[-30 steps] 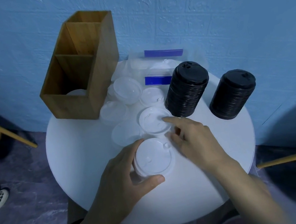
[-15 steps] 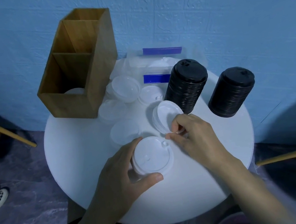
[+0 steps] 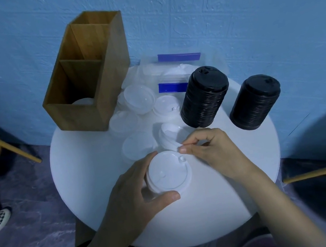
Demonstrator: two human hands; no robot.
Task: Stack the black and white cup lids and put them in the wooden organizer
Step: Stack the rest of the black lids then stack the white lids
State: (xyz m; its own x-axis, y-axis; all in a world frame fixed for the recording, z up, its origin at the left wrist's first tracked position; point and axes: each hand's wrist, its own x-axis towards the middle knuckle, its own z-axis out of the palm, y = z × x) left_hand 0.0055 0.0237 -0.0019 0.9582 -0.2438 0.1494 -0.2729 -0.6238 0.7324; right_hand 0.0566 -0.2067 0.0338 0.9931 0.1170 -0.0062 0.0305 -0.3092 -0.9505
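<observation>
Lid stack (image 3: 169, 175), round white plastic

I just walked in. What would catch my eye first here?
Two dark towers: a black lid stack and a second black stack, on the white table's right side. The wooden organizer stands far left. Up front, the left hand grips a white lid stack; the right hand pinches a tilted white lid.

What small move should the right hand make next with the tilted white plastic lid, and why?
Probably set the tilted white plastic lid onto the white lid stack: the right hand pinches its rim beside the stack, which the left hand grips.
</observation>
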